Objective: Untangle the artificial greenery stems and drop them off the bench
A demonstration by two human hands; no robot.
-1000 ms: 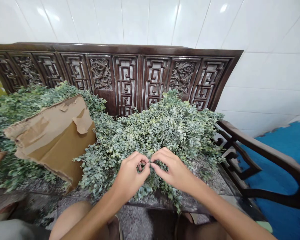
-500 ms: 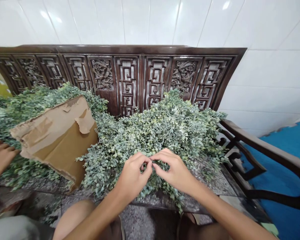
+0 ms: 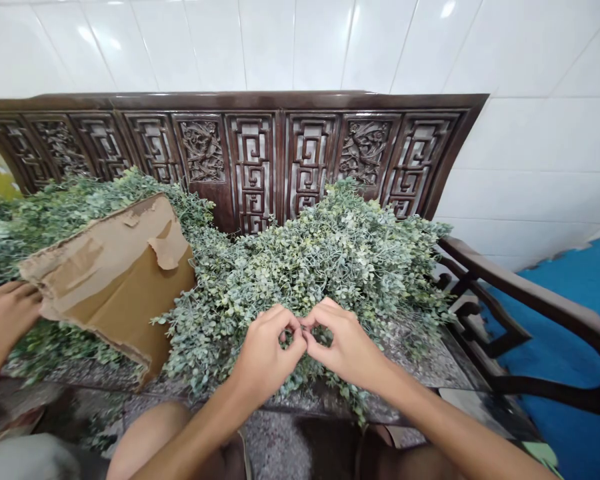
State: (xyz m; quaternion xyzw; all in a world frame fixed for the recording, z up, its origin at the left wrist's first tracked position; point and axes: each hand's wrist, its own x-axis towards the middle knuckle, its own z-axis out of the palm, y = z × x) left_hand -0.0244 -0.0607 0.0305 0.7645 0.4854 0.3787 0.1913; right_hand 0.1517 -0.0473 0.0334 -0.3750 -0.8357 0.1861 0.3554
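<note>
My left hand (image 3: 273, 345) and my right hand (image 3: 341, 340) meet fingertip to fingertip over the front of a heap of artificial leafy sprigs (image 3: 330, 257). Thumb and forefinger of each hand are pinched together. Whatever lies between the fingertips is too small or too hidden to name. The small green-grey leaves spread behind and below both hands, and some hang over the front edge of the bench seat (image 3: 413, 367). To the left, a torn piece of brown cardboard (image 3: 125, 293) leans on the foliage, apart from my hands.
Another person's hand (image 3: 10, 317) is at the far left beside the cardboard. Behind the heap rises the carved dark wooden backrest (image 3: 253, 163), against a white tiled wall (image 3: 320, 47). A wooden armrest (image 3: 525, 293) bounds the right side, with a blue surface (image 3: 570, 293) beyond it.
My right hand's fingertips have come closer to my left hand's. The other person's hand at the far left has moved right, toward the cardboard.
</note>
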